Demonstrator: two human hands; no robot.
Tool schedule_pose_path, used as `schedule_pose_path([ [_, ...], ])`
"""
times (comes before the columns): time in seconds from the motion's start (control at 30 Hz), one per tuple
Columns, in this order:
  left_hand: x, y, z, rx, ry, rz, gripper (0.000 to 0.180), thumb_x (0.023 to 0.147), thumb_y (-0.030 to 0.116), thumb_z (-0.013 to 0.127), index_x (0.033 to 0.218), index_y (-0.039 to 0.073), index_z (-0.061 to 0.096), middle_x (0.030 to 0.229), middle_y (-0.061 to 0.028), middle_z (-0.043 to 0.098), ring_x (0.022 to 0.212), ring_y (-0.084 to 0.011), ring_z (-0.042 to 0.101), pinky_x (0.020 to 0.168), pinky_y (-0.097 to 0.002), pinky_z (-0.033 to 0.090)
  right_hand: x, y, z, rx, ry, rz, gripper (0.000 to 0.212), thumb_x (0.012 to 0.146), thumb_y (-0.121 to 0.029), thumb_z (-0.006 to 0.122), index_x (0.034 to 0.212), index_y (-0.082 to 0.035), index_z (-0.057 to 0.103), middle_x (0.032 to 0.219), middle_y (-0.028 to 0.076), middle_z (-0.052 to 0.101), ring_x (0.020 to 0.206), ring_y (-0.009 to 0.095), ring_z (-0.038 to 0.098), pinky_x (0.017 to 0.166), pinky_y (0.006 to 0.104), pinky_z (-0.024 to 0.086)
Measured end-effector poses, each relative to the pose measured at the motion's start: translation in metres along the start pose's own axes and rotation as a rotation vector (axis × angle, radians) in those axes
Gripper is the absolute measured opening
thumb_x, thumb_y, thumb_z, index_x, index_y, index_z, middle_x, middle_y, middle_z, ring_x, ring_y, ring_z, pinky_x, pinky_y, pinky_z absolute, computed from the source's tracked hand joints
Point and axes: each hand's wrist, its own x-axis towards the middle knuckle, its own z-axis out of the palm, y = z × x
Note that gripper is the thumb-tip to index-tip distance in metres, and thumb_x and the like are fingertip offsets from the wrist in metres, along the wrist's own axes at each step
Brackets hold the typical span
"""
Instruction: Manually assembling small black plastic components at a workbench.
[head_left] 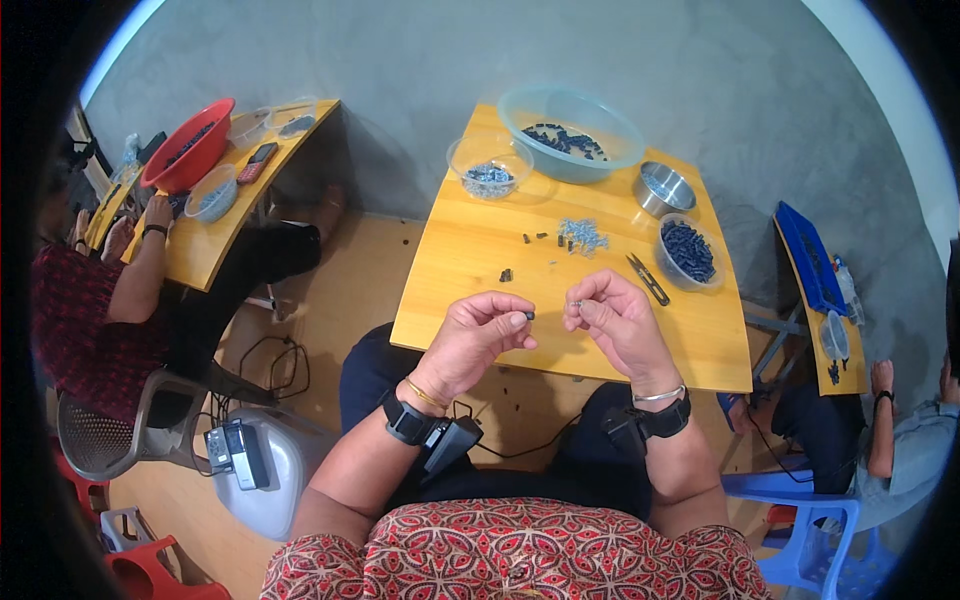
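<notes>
While both hands hover just above the near edge of the yellow wooden counter (480,300), the left hand (478,335) pinches one small dark plastic piece (529,316) between thumb and forefinger, the other fingers curled in. The right hand (612,318) is likewise closed narrow on one tiny silvery metal part (577,302) at its fingertips; the two parts sit near each other, not touching.

Further out on the counter lie a few loose dark pieces (506,274), a small heap of silvery metal parts (582,236) and one pair of black-handled snips (649,279) just past the right hand. Beyond these stand four containers: one small clear plastic bowl of grey parts (489,165), one large pale blue plastic bowl of dark pieces (572,132), one round steel cup (664,188) and one clear round tub of dark pieces (689,252).

Each wrist carries a black strap, with a black device hanging under the left one.

To the left, another person sits at a second yellow counter (205,240) bearing one red plastic bowl (188,146). At the right, a third person sits by a blue tray (812,258) and a blue plastic stool (805,525).
</notes>
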Motion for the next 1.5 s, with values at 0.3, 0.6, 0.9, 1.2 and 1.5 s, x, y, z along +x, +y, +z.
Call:
schedule_pose_path([
  [0.3,-0.022,0.008,0.029,0.006,-0.063,0.028,0.013,0.087,0.004,0.054,0.098,-0.001,0.059,0.083,-0.0052,0.059,0.076,-0.012,0.058,0.075,-0.0296,0.052,-0.021,-0.012,0.017,-0.005,-0.061,-0.042,0.007,0.085,-0.003,0.054,0.092,0.001,0.053,0.09,0.009,0.059,0.077,0.013,0.057,0.074,0.0262,0.048],
  [0.6,-0.041,0.008,0.034,-0.015,-0.139,0.074,0.016,0.088,0.008,0.053,0.1,0.001,0.059,0.082,-0.0065,0.06,0.076,-0.0145,0.058,0.075,-0.0321,0.051,-0.04,-0.019,0.033,0.012,-0.093,-0.07,0.012,0.086,-0.009,0.056,0.094,-0.002,0.051,0.083,0.008,0.055,0.076,0.017,0.056,0.071,0.0276,0.047],
  [0.9,-0.065,0.01,0.04,-0.106,-0.204,0.051,0.018,0.088,0.018,0.054,0.097,0.004,0.06,0.077,-0.0044,0.057,0.073,-0.0167,0.056,0.072,-0.0323,0.048,-0.059,-0.022,0.059,-0.103,-0.041,-0.128,0.008,0.087,-0.007,0.054,0.092,-0.001,0.053,0.078,0.004,0.055,0.07,0.012,0.054,0.067,0.0246,0.046],
  [1.2,-0.076,0.012,0.045,-0.101,-0.236,0.08,0.02,0.09,0.02,0.052,0.094,0.002,0.06,0.075,-0.004,0.055,0.069,-0.0149,0.052,0.07,-0.033,0.047,-0.068,-0.026,0.076,-0.194,-0.026,-0.136,0.005,0.087,-0.003,0.053,0.09,0.001,0.055,0.076,0.002,0.056,0.068,0.009,0.054,0.064,0.0211,0.046],
  [1.5,-0.076,0.012,0.053,0.061,-0.097,0.129,0.014,0.087,0.009,0.055,0.095,-0.001,0.061,0.081,-0.0057,0.061,0.069,-0.0117,0.058,0.064,-0.0239,0.049,-0.064,-0.018,0.079,-0.451,0.006,-0.211,0.006,0.086,-0.001,0.052,0.089,0.001,0.057,0.076,0.001,0.056,0.067,0.007,0.052,0.063,0.0197,0.045],
])
